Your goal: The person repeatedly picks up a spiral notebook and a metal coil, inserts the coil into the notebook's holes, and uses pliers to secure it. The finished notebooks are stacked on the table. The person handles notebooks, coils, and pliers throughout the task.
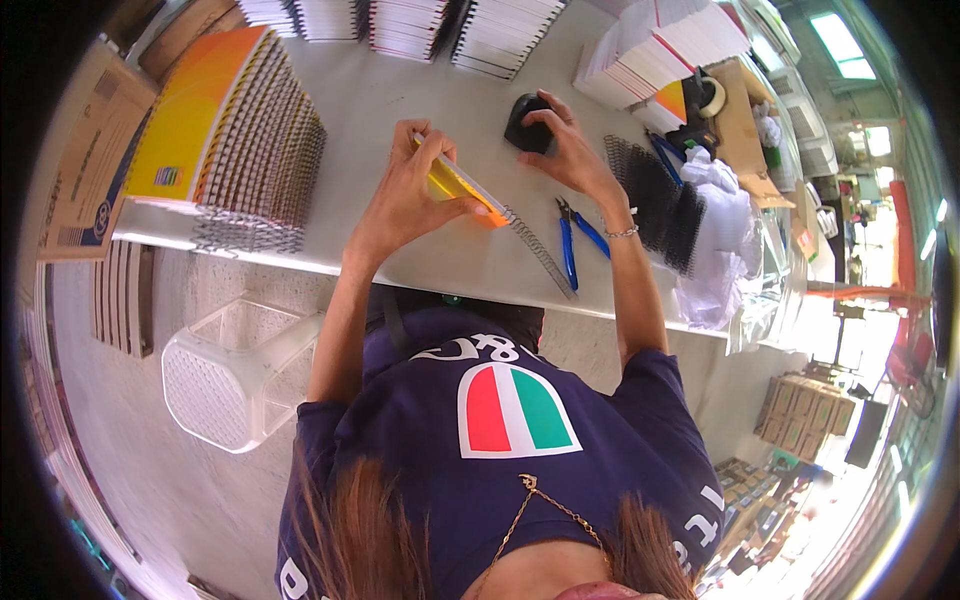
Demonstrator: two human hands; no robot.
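My left hand grips a yellow-orange notebook, tilted above the table with its edge toward me. From the notebook's near end a metal spiral coil stretches out over the table toward the front edge. My right hand has its fingers curled round a dark, rounded black object whose kind I cannot make out; it is a short way right of the notebook. Cutting pliers with blue handles lie on the table below my right hand, their jaws pointing away from me.
A tall stack of yellow notebooks with coils stands at the left. Several notebook stacks line the back. Black coils, crumpled white plastic and an open cardboard box occupy the right. A white stool is below the table's edge.
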